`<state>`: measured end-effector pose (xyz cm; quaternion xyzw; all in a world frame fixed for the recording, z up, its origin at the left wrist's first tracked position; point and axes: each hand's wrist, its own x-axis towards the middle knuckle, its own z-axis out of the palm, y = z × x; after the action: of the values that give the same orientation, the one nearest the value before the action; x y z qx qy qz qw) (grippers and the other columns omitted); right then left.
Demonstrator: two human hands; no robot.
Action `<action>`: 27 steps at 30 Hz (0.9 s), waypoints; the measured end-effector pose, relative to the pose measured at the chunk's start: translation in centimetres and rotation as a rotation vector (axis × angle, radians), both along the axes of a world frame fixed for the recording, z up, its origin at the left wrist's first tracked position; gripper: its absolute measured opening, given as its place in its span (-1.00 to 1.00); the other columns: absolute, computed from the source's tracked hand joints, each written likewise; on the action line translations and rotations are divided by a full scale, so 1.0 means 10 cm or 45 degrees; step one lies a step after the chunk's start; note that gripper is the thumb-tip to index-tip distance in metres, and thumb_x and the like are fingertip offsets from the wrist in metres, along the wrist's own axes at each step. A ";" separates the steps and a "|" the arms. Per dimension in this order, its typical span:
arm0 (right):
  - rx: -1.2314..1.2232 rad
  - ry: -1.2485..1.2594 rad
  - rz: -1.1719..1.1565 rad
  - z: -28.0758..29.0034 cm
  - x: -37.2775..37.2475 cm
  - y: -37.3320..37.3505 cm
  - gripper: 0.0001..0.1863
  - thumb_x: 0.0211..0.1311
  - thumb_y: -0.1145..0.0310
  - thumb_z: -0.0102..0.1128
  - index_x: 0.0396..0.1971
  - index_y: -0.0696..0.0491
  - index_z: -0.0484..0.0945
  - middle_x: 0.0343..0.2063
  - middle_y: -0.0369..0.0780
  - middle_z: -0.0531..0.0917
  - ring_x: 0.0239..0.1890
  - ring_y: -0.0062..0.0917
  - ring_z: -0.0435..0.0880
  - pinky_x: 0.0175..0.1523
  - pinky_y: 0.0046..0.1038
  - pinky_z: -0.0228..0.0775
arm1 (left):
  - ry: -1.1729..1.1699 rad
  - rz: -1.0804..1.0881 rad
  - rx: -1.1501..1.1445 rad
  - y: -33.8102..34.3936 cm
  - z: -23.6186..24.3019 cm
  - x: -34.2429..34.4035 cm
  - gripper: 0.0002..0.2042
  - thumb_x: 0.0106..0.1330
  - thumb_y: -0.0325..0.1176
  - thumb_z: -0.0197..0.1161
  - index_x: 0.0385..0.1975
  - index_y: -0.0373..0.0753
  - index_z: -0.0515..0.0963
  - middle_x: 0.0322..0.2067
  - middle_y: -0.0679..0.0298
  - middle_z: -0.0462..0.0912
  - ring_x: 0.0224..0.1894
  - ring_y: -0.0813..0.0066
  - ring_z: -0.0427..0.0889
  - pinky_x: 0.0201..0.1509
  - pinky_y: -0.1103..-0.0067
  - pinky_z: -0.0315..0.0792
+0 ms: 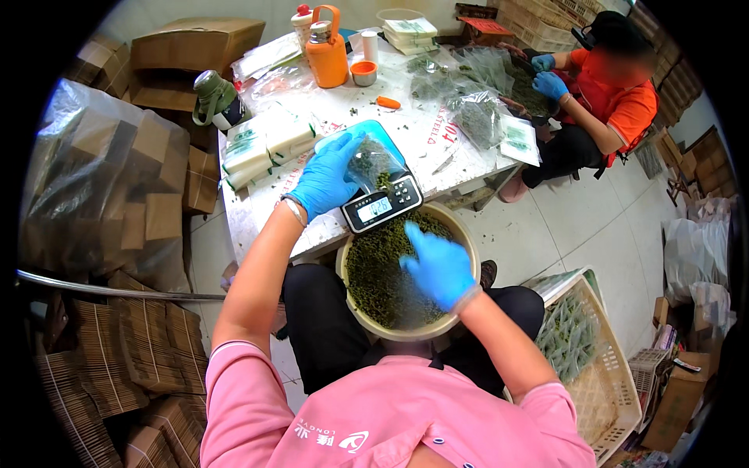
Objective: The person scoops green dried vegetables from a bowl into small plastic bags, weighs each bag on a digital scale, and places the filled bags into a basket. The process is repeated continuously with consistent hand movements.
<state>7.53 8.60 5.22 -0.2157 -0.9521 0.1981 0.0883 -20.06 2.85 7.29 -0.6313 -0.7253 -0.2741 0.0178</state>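
Observation:
My left hand (328, 173), in a blue glove, grips a clear bag (373, 162) of green granules on a digital scale (382, 206) with a blue pan and lit display, at the table edge. Below the scale sits a cream round basin (463, 239) full of small dark green granules (374, 273). My right hand (435, 264), also blue-gloved and slightly blurred, is over the basin's right part, fingers apart, with nothing visible in them.
A white table (409, 117) carries flasks (328, 58), bag stacks (261, 144) and filled bags (476, 117). A co-worker (608, 105) in orange works at the back right. Cardboard piles (117, 351) line the left. A plastic crate (605, 382) of packets stands at lower right.

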 end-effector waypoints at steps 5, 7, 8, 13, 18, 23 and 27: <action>0.191 0.052 -0.190 -0.12 -1.11 0.55 -0.68 0.23 0.25 0.17 -0.07 0.06 0.50 -0.34 -0.05 0.67 -0.30 -0.12 0.68 -0.23 -0.13 0.51 | 0.213 -0.101 0.059 0.24 -0.03 0.25 -0.42 0.03 -0.55 0.22 0.17 -0.10 0.48 0.17 -0.01 0.46 0.18 -0.08 0.45 0.29 0.25 0.35; 0.176 0.043 -0.157 -0.15 -1.22 0.55 -0.79 0.23 0.25 0.16 -0.21 0.04 0.52 -0.38 -0.03 0.66 -0.33 -0.09 0.67 -0.25 -0.11 0.50 | 0.300 -0.079 0.044 0.28 -0.20 0.19 -0.46 0.05 -0.55 0.22 0.14 -0.09 0.52 0.15 0.01 0.48 0.21 -0.04 0.44 0.30 0.27 0.35; 0.143 0.046 -0.116 -0.15 -1.15 0.52 -0.80 0.24 0.20 0.17 -0.30 0.01 0.53 -0.41 -0.03 0.65 -0.36 -0.08 0.66 -0.27 -0.11 0.49 | 0.283 -0.073 0.025 0.28 -0.24 0.12 -0.46 0.05 -0.55 0.23 0.13 -0.09 0.53 0.15 0.02 0.48 0.22 -0.02 0.44 0.31 0.27 0.35; -0.188 -0.163 -0.025 -0.34 -0.34 0.06 -0.73 0.25 0.12 0.14 -0.42 0.04 0.57 -0.43 -0.01 0.64 -0.30 -0.03 0.63 -0.17 -0.06 0.45 | 0.170 -0.077 -0.104 0.25 -0.16 0.17 -0.48 0.05 -0.55 0.25 0.11 -0.10 0.54 0.16 0.06 0.48 0.25 0.02 0.41 0.33 0.26 0.33; -0.187 -0.160 -0.141 -0.86 0.26 0.16 -0.77 0.27 0.20 0.09 -0.24 0.00 0.60 -0.29 -0.05 0.66 -0.21 -0.06 0.63 -0.10 -0.07 0.46 | 0.078 0.006 0.110 0.02 -0.08 0.27 -0.30 -0.06 -0.72 0.10 0.22 -0.16 0.44 0.25 0.03 0.40 0.27 -0.06 0.37 0.36 0.28 0.30; -0.458 0.262 -0.339 -0.14 -0.31 0.19 -0.66 0.33 0.05 0.08 -0.29 0.02 0.62 -0.28 -0.03 0.66 -0.22 -0.07 0.63 -0.12 -0.12 0.42 | 0.047 0.011 0.189 -0.10 -0.07 0.30 -0.35 -0.04 -0.73 0.07 0.17 -0.15 0.48 0.21 0.00 0.43 0.24 -0.05 0.40 0.32 0.29 0.35; -0.224 0.114 -0.490 -0.01 -1.12 0.35 -0.65 0.29 0.07 0.10 -0.23 0.06 0.63 -0.30 -0.02 0.68 -0.21 -0.10 0.67 -0.10 -0.16 0.48 | 0.254 -0.011 0.208 0.16 -0.20 0.31 -0.51 0.04 -0.62 0.16 0.03 -0.09 0.59 0.12 0.09 0.52 0.17 0.02 0.49 0.24 0.29 0.42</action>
<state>-3.69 12.07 5.12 -0.3912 -0.8675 0.2694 0.1476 -16.92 4.44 5.33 -0.6550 -0.6924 -0.2682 0.1402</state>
